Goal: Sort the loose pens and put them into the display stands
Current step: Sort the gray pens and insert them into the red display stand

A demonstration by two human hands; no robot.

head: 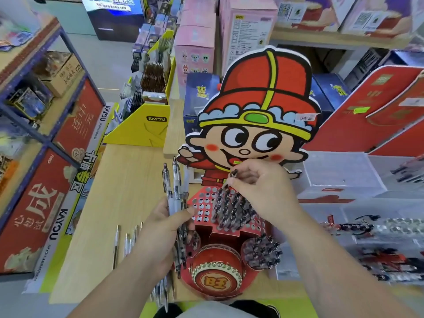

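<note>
A red cardboard display stand with a cartoon-boy backboard stands on the wooden table. Its holed top tier holds several dark patterned pens on the right side; a round side cup is full of the same pens. My left hand grips a bundle of pens, clear and white ones pointing up, dark ones hanging below. My right hand pinches one dark patterned pen over the top tier, its tip down among the standing pens.
Several loose pens lie on the table left of my left hand. A yellow display tray stands behind. Clear plastic boxes with pens sit to the right. Red boxes fill the left shelf.
</note>
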